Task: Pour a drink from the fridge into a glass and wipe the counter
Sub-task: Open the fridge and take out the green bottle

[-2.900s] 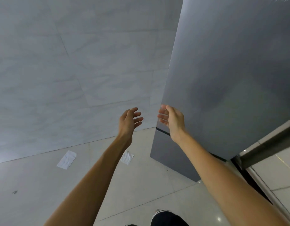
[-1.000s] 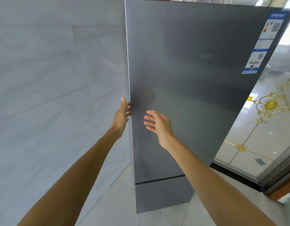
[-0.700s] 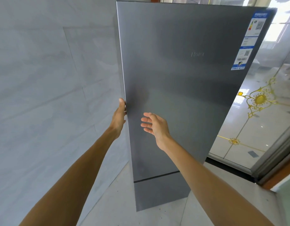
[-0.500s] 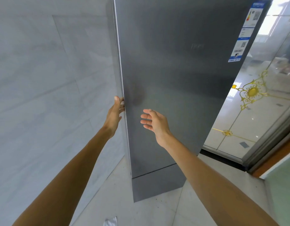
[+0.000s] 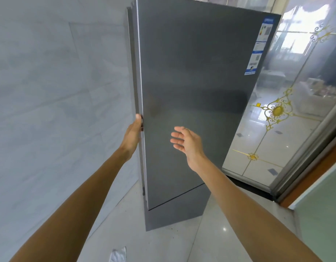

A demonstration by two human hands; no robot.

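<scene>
So both our arms are stretched out forward toward the fridge (image 5: pixel 191 91), which stands tall and grey right in front of us against the tiled wall (image 5: pixel 49 91). The left arm goes up and a bit to the right, ending at the left edge of the fridge door (image 5: pixel 182 148). The right arm comes in from the lower right with the wrist bent, palm turned left.

Not everything is readable. The fingertips of our left hand (image 5: pixel 133 136) disappear behind the door edge, the inside of the fridge isn't visible at all, and the blue-and-white sticker (image 5: pixel 258 48) near the top right corner is too small to read. A scrap of white paper (image 5: pixel 118 255) on the floor is cut off at the bottom.

The left hand grips the door edge, thumb lying up along it and fingers curled round behind. The right hand (image 5: pixel 186 141) is spread and relaxed, holding nothing, just in front of the door panel. Whether it touches the panel, we can't tell.
</scene>
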